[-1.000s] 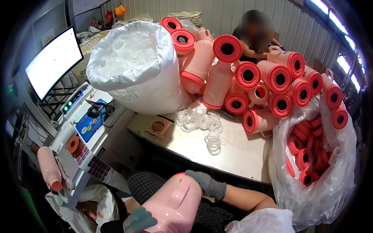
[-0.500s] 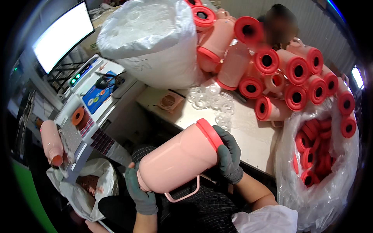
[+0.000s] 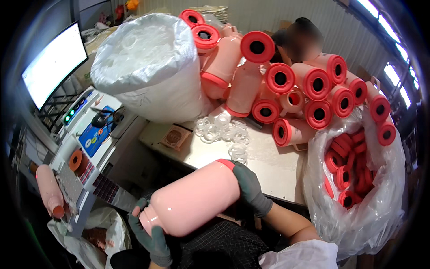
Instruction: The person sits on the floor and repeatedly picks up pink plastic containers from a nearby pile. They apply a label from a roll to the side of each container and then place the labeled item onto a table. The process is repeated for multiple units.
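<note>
The glossy pink bottle (image 3: pixel 192 199) has been swung lower and flatter than half a second ago, held over the lap below the steel tabletop (image 3: pixel 268 166). Grey knit fingers of the right hand (image 3: pixel 248 188) are clamped on its red-rimmed mouth; the left hand (image 3: pixel 150 231) is wrapped under its rounded base.
</note>
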The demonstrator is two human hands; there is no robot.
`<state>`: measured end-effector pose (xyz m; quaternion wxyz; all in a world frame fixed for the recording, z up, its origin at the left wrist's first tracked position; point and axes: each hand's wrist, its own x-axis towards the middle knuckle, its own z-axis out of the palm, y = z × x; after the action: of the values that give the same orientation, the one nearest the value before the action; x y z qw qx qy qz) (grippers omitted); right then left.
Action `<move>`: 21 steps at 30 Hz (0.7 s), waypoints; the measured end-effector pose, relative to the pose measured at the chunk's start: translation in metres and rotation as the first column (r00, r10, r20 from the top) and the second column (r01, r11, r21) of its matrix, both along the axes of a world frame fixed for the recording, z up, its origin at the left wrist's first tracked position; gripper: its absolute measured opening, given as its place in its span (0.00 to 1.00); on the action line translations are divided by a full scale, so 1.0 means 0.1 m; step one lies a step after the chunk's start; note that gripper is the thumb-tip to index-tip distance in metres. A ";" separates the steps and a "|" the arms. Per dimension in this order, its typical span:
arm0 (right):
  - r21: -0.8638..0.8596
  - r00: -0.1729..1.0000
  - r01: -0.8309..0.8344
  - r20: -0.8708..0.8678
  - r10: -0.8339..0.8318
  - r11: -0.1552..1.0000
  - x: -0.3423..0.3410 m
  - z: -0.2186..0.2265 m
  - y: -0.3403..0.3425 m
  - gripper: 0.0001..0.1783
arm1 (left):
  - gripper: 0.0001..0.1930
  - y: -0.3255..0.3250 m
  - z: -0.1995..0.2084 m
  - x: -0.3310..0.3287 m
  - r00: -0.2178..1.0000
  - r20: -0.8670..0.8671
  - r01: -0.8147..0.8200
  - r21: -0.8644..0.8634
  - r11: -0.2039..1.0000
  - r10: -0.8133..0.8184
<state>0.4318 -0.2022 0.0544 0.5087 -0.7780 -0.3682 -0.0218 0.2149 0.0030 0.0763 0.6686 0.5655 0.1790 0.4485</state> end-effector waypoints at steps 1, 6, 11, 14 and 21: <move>0.062 0.997 0.026 -0.068 -0.021 0.998 -0.04 0.08 0.03 0.20 | 0.32 0.03 0.03 0.07 0.996 0.084 0.009 0.270 0.963 -0.032; 0.410 0.652 0.103 -0.716 0.250 0.906 0.09 0.36 -0.12 0.20 | 0.38 0.06 -0.11 0.05 0.974 0.096 0.060 0.768 0.637 -0.207; 0.801 0.995 0.092 -0.089 -0.033 0.592 0.69 1.17 -0.44 0.27 | 0.46 0.20 0.03 -0.18 0.976 -0.194 0.075 0.724 0.685 0.098; 0.902 0.746 0.155 0.161 -0.647 0.402 1.24 1.88 -0.63 0.29 | 0.32 0.22 -0.37 -0.34 0.879 -0.414 0.111 0.660 0.743 0.236; 0.337 -0.085 0.813 0.875 -0.476 0.474 3.09 2.17 -1.05 0.36 | 0.29 0.67 -1.28 -0.72 0.842 -0.533 0.256 0.533 0.806 0.085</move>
<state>0.7406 -0.3076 0.2715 0.0026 -0.7586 -0.1453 -0.6351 0.1426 0.0697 -0.0516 0.4051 0.8526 0.1836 0.2745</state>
